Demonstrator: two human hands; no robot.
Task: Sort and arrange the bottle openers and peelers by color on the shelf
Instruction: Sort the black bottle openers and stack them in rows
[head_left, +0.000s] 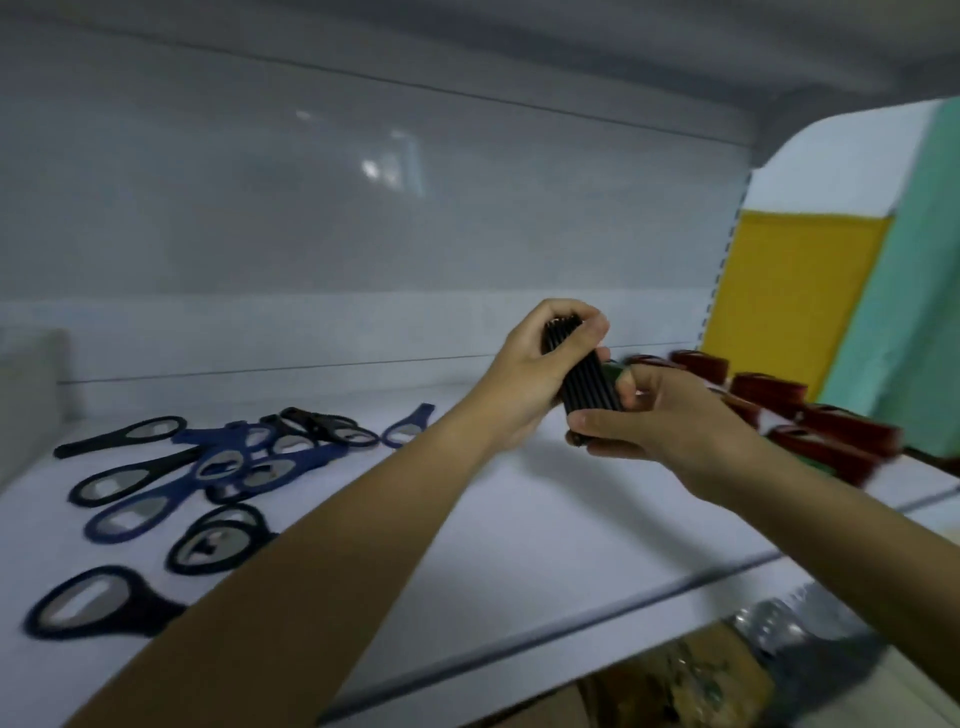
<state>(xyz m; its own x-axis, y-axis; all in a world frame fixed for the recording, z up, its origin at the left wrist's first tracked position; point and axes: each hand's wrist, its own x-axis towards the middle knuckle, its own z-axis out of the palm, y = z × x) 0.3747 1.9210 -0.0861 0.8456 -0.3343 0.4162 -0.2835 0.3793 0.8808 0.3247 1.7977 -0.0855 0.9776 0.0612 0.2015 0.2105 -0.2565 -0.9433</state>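
Both of my hands hold a stack of black bottle openers (587, 382) on edge above the white shelf (519, 519). My left hand (535, 374) grips the stack from the left and over its top. From the right and below, my right hand (670, 421) holds its lower end. A loose pile of black and blue bottle openers (218, 467) lies on the left of the shelf. Rows of red items (810, 421) stand packed on edge at the right, blurred. Something green (615, 371) shows just behind the stack.
The shelf's back panel (363, 208) rises close behind my hands. A white object (31, 395) stands at the far left edge. Yellow and teal panels (789, 291) lie beyond the shelf's right end. Below the front edge, a brown box (675, 680) shows.
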